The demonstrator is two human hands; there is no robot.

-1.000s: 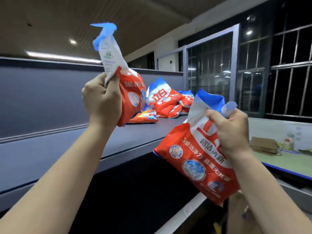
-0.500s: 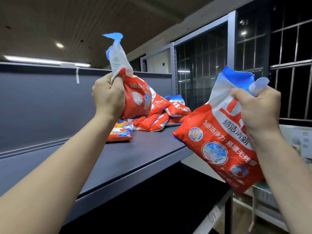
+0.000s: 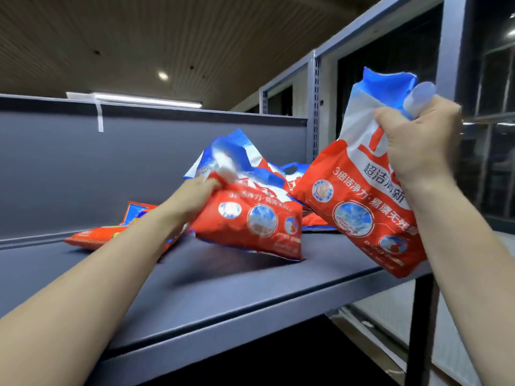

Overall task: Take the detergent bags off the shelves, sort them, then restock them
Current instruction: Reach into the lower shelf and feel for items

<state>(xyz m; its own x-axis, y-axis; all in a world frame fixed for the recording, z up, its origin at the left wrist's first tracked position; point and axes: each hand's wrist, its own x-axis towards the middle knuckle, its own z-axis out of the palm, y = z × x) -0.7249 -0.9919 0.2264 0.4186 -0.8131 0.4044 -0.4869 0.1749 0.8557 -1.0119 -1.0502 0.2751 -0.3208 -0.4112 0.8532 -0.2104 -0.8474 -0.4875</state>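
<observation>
My left hand [image 3: 195, 196] grips the crumpled top of a red detergent bag [image 3: 250, 221] resting on the grey shelf [image 3: 223, 296] at frame centre. My right hand [image 3: 420, 140] clutches a second bag [image 3: 359, 207] at upper right, above the shelf edge.

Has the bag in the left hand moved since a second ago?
Yes. The left hand has brought its bag down from head height onto the shelf.

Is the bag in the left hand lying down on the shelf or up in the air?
Lying down: the left hand presses the bag onto the shelf.
</observation>
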